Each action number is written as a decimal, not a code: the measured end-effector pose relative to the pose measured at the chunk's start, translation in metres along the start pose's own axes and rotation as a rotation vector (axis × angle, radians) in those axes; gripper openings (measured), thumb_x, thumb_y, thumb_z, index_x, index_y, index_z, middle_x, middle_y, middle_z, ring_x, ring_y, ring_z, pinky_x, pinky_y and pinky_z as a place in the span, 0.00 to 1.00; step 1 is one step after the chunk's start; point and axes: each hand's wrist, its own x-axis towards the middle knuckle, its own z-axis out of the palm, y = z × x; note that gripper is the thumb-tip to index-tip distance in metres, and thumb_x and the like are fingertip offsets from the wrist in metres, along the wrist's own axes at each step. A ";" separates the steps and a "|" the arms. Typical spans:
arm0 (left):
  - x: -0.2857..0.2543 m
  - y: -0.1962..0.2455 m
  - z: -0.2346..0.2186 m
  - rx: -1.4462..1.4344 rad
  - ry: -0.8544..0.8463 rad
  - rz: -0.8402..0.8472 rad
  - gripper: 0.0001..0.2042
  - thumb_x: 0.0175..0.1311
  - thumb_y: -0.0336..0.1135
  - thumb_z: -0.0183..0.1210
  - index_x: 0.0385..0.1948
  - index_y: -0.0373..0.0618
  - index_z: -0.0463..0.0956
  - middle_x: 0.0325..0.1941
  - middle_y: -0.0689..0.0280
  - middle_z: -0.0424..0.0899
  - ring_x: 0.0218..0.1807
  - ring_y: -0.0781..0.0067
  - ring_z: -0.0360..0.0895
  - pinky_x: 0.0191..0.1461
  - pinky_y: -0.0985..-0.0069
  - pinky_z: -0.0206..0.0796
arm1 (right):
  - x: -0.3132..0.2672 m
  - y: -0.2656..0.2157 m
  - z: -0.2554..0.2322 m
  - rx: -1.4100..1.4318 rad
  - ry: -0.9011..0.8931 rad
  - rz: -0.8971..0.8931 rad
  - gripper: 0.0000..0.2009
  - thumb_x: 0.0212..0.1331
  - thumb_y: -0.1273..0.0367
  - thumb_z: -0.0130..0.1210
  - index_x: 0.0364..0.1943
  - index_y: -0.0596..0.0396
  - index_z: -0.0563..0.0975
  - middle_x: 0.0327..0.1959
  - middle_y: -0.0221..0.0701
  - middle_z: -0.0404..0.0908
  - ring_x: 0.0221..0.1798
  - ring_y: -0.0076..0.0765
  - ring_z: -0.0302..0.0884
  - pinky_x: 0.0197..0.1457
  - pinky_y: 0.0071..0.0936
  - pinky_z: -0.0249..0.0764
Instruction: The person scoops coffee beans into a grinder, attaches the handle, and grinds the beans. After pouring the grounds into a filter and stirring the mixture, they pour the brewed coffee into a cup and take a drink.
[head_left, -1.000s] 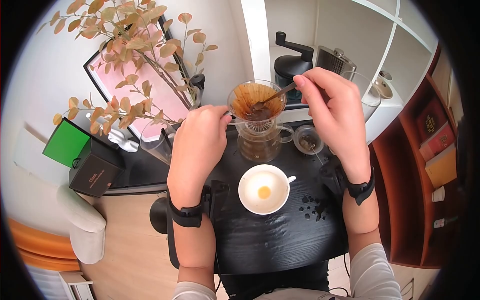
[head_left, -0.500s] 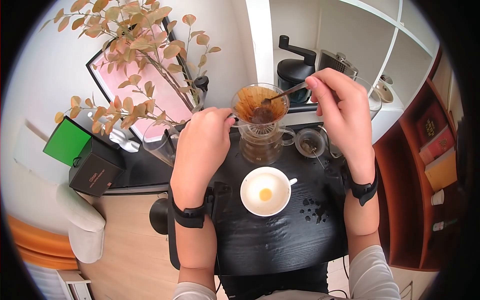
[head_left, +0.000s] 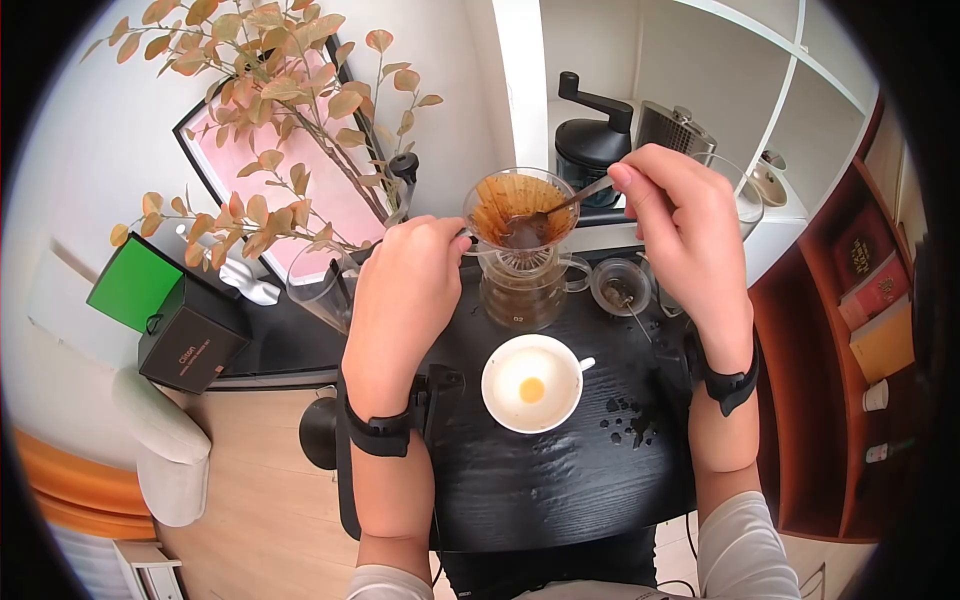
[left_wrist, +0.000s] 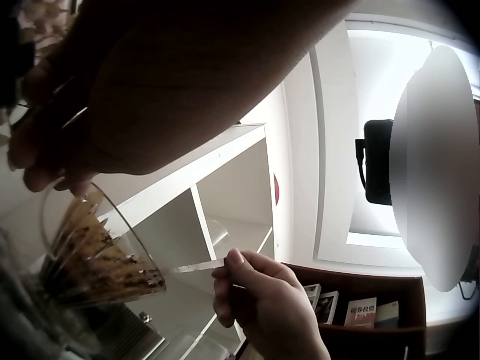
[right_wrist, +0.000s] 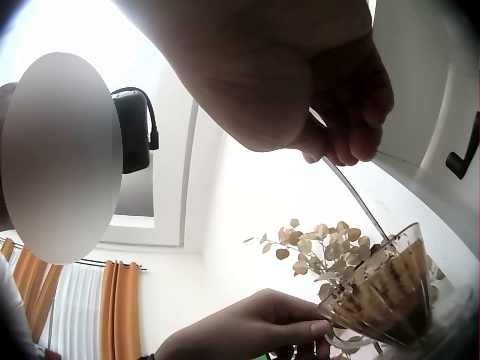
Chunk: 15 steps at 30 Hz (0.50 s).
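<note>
A glass dripper (head_left: 521, 258) with a brown-stained paper filter and dark wet grounds (head_left: 527, 233) sits on a glass carafe (head_left: 521, 304). At its left side my left hand (head_left: 404, 300) pinches the handle; the right wrist view shows these fingers (right_wrist: 321, 328) against the dripper (right_wrist: 386, 296). A metal spoon (head_left: 582, 194) is pinched between thumb and fingers of my right hand (head_left: 690, 245), its tip down in the grounds. The left wrist view has the right hand (left_wrist: 266, 300) beside the dripper (left_wrist: 105, 262), the spoon (left_wrist: 196, 266) slanting between them.
Nearer the body stands a white cup (head_left: 532, 384) with a little yellowish liquid. A small round container (head_left: 620, 287) is right of the carafe, with water drops (head_left: 630, 423) below. Behind are a black hand grinder (head_left: 592, 143) and flask (head_left: 675, 127); a tall glass (head_left: 320, 287) stands left.
The spoon tip has moved within the filter, lower into the grounds, and my right hand has shifted slightly right and down. My left hand still holds the dripper.
</note>
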 end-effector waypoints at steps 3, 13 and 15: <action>0.000 0.000 -0.001 0.002 0.001 0.005 0.10 0.71 0.27 0.61 0.47 0.32 0.85 0.32 0.50 0.87 0.37 0.49 0.86 0.44 0.60 0.76 | 0.001 0.002 0.004 0.071 0.029 0.042 0.08 0.70 0.72 0.60 0.35 0.63 0.79 0.27 0.45 0.79 0.32 0.58 0.77 0.36 0.45 0.71; 0.000 0.004 -0.003 -0.037 -0.040 -0.062 0.08 0.71 0.28 0.59 0.41 0.34 0.85 0.38 0.48 0.85 0.45 0.41 0.82 0.50 0.51 0.75 | 0.000 0.004 0.006 0.025 0.005 -0.026 0.07 0.69 0.72 0.61 0.36 0.63 0.80 0.28 0.45 0.79 0.32 0.57 0.78 0.36 0.45 0.72; 0.000 0.005 -0.003 -0.039 -0.044 -0.067 0.08 0.71 0.28 0.59 0.41 0.35 0.85 0.38 0.48 0.85 0.45 0.41 0.82 0.50 0.51 0.75 | 0.000 0.003 0.008 0.059 0.030 0.003 0.07 0.69 0.72 0.61 0.36 0.63 0.80 0.28 0.45 0.79 0.32 0.57 0.78 0.36 0.45 0.72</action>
